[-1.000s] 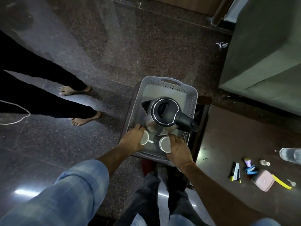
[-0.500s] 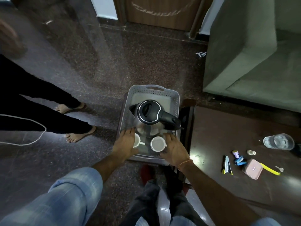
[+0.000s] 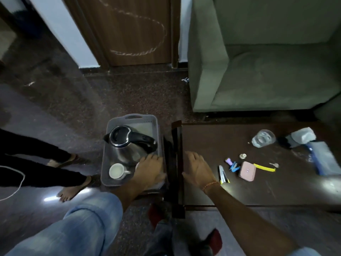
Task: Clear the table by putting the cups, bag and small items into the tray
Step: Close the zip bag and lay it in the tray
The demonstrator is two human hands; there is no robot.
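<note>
The grey perforated tray (image 3: 132,117) stands on a low stand left of the dark table (image 3: 221,189). In it are a steel kettle (image 3: 129,143) and a white cup (image 3: 117,171). My left hand (image 3: 150,167) lies palm down over the tray's near right corner, fingers apart, with something white partly hidden under it. My right hand (image 3: 198,168) hovers open over the table's left edge. On the table lie a pink pouch (image 3: 248,171), a yellow strip (image 3: 264,167), a blue stapler (image 3: 234,166), a glass (image 3: 263,138) and a blue-edged bag (image 3: 324,157).
A green sofa (image 3: 258,71) stands behind the table and a wooden door (image 3: 132,30) is at the back. Another person's legs and feet (image 3: 73,189) are left of the tray, with a white cable (image 3: 16,183) on the floor. My knees fill the foreground.
Both hands have left the two cups and shifted right: the left hand now covers the tray's right corner, the right hand has crossed onto the table. The view has tilted up and right.
</note>
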